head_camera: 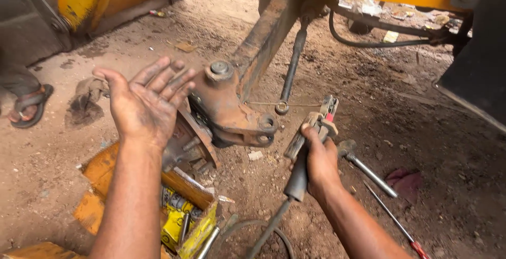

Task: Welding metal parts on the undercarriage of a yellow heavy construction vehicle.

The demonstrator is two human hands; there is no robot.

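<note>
grease gun (308,145) gripped in right hand (320,161); left hand (145,103) spread open.

Soft even daylight, sharp, faint shadows

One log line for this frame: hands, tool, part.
left hand: open, raised, empty | right hand: gripping grease gun | steering knuckle: rusty, untouched | ground: dirt
</note>
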